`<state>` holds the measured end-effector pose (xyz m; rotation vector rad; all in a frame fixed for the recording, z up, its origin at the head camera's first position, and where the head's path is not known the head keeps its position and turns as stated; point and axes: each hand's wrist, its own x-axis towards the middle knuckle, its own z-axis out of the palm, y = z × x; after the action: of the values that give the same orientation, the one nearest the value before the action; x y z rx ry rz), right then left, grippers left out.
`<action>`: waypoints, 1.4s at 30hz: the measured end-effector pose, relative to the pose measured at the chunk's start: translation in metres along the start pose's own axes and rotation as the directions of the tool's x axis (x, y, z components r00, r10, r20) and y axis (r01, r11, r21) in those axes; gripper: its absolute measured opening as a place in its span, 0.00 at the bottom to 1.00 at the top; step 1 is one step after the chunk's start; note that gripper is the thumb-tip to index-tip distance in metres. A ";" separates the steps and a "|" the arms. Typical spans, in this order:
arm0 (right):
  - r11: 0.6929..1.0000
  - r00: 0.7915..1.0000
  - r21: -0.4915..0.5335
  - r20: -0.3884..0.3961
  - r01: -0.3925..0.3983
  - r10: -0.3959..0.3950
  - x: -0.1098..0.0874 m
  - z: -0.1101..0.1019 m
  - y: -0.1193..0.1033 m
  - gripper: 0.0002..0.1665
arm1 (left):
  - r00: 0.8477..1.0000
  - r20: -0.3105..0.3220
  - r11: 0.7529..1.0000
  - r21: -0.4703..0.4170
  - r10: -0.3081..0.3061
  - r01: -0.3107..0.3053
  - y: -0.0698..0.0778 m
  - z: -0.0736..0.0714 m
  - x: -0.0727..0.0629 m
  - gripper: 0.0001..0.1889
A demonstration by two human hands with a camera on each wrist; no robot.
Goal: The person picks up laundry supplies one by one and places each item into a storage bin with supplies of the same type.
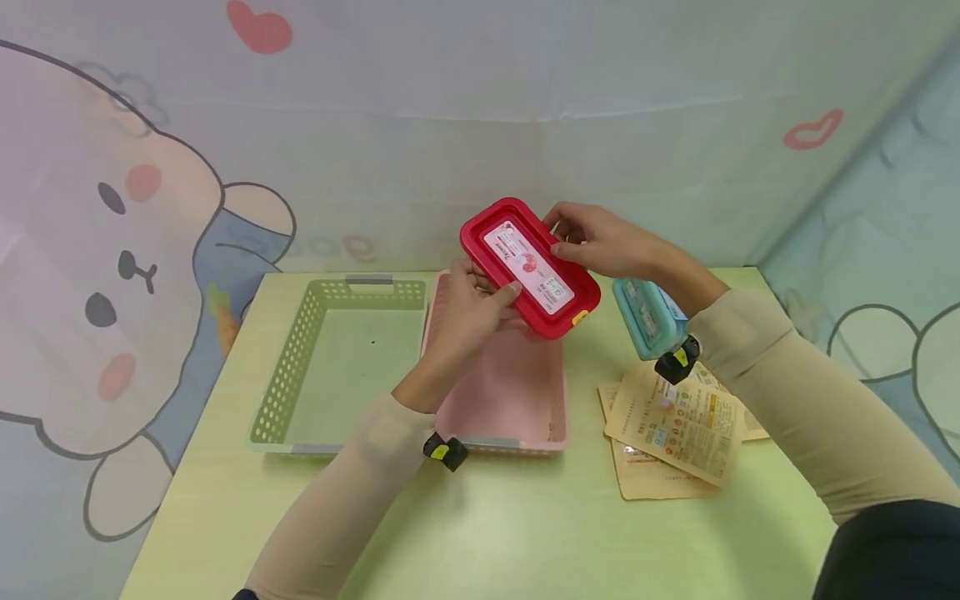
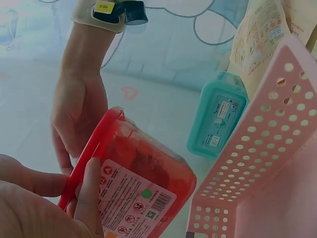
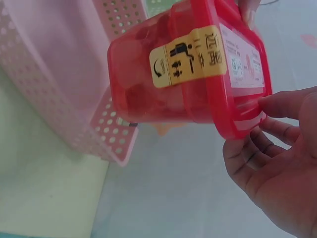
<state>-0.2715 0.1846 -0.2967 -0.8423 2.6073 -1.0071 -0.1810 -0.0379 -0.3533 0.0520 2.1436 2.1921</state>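
A red lidded plastic box (image 1: 528,267) with a white-pink label is held up over the pink basket (image 1: 510,392), its lid facing the head camera. My left hand (image 1: 480,304) grips its left long edge, thumb on the lid and fingers below. My right hand (image 1: 600,239) pinches the rim at the opposite side, the thumb on top. The right wrist view shows a yellow sticker (image 3: 188,57) across the lid and wall, and my right fingertips at the lid's corner. Through the clear red wall (image 2: 148,173), dark contents show in the left wrist view.
Left of the pink basket stands a green basket (image 1: 375,375). Right of it are a teal lidded box (image 1: 647,318), partly behind my right arm, and several flat tan packets (image 1: 675,425) overlapping on the table (image 1: 525,533). A printed cloth backdrop (image 1: 450,167) hangs behind the table.
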 end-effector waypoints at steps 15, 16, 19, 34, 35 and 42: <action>0.993 0.997 -0.083 0.027 0.080 -0.078 0.033 0.018 -0.034 0.27 | 0.986 -0.127 0.992 -0.035 0.112 -0.118 -0.010 -0.025 -0.014 0.30; 0.993 0.996 -0.090 0.028 0.082 -0.079 0.035 0.020 -0.036 0.27 | 0.986 -0.129 0.993 -0.039 0.110 -0.116 -0.011 -0.027 -0.014 0.30; 0.989 0.995 -0.111 0.040 0.096 -0.092 0.041 0.024 -0.043 0.27 | 0.984 -0.141 0.992 -0.045 0.107 -0.115 -0.012 -0.035 -0.016 0.30; 0.975 0.986 -0.161 0.091 0.156 -0.143 0.064 0.041 -0.067 0.24 | 0.970 -0.221 0.989 -0.088 0.100 -0.121 -0.018 -0.062 -0.023 0.33; 0.974 0.985 -0.158 0.091 0.161 -0.148 0.065 0.043 -0.067 0.24 | 0.969 -0.227 0.988 -0.092 0.099 -0.122 -0.017 -0.064 -0.024 0.33; 0.974 0.985 -0.149 0.059 0.168 -0.161 0.069 0.052 -0.077 0.26 | 0.961 -0.249 0.983 -0.100 0.124 -0.153 -0.013 -0.074 -0.029 0.33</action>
<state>-0.2740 0.0697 -0.2830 -1.1206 2.6363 -0.8214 -0.1574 -0.1139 -0.3669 -0.0789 2.1831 2.5204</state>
